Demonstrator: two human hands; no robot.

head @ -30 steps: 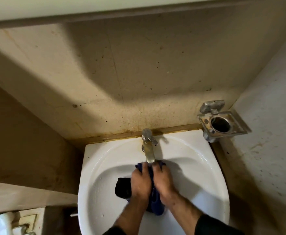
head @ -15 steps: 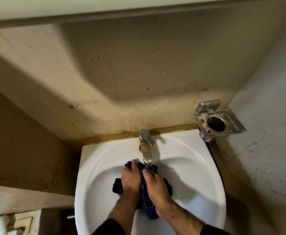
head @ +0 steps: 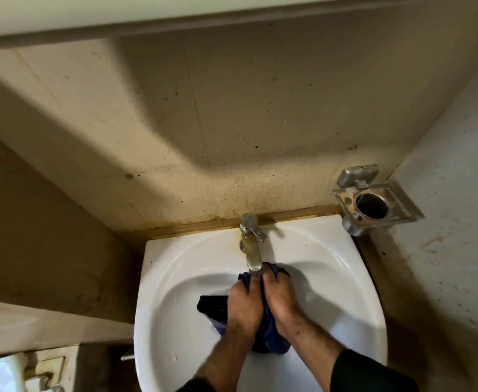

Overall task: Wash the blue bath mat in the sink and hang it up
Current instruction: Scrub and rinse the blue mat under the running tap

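While the blue bath mat [head: 269, 332] sits bunched up in the white sink [head: 353, 301], just under the tap [head: 253, 250], both hands squeeze it; the left hand [head: 243, 304] and the right hand [head: 281, 298] lie side by side, fingers curled around the cloth.

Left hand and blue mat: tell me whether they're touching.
Touching. The head view shows the left hand with its fingers curled over the bunched mat in the sink, no gap between them.
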